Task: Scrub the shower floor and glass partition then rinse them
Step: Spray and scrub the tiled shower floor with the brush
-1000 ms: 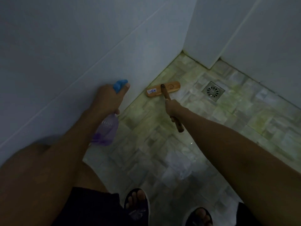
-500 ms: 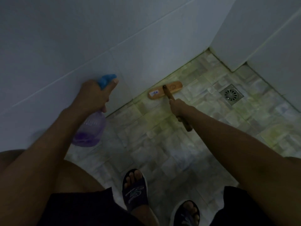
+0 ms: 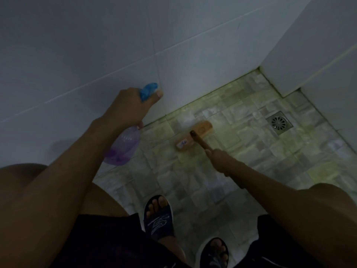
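A wooden scrub brush [image 3: 194,135] lies head-down on the mosaic shower floor [image 3: 241,151], a little out from the left wall. My right hand [image 3: 219,158] is closed around its dark wooden handle. My left hand [image 3: 129,109] grips a purple spray bottle [image 3: 123,149] with a blue trigger head, held above the floor next to the white tiled wall [image 3: 96,55]. The bottle hangs tilted with a little purple liquid at its bottom. No glass partition is in view.
A square metal floor drain [image 3: 279,122] sits at the right, near a stepped white wall corner [image 3: 286,82]. Greenish grime runs along the floor edge by the wall. My two feet in dark slides [image 3: 159,217] stand at the bottom.
The brush head has been drawn back from the wall base toward my feet, out onto the floor. The view has swung left, shifting the drain rightward. My left hand still holds the bottle.
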{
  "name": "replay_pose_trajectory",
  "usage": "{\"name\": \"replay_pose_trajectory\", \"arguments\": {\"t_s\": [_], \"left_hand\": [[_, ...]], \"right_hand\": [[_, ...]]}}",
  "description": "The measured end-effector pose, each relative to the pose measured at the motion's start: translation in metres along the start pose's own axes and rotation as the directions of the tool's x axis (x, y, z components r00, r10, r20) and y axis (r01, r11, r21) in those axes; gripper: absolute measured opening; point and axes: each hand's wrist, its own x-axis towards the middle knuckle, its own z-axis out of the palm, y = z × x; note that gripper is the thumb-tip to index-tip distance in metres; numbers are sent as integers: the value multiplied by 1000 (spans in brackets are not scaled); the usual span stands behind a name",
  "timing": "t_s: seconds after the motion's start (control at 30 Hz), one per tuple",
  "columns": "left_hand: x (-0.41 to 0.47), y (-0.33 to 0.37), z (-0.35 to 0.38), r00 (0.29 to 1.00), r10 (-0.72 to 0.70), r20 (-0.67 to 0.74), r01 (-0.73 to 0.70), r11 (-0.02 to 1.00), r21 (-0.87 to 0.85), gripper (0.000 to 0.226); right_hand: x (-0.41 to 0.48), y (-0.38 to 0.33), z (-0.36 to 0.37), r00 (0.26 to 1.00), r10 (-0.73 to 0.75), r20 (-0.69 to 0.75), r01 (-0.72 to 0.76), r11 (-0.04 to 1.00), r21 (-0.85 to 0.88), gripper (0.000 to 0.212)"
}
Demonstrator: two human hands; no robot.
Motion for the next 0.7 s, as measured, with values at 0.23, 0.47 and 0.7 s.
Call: {"name": "replay_pose_trajectory", "arguments": {"t_s": [0.23,0.47,0.7], "left_hand": [[9,-1,-4,1000,0,-10,0,999,41,77],[20,14,10,996,7,86,-10,999,31,78],[34,15,6,995,-17,95,13,999,46,80]], "right_hand": [[49,-89,-8,991,-70,-117,94,973,212,54],[-4,-44,34,990,-127,63,121,989,85,55],[3,28,-36,983,157,-95,-132,965,228,55]]}}
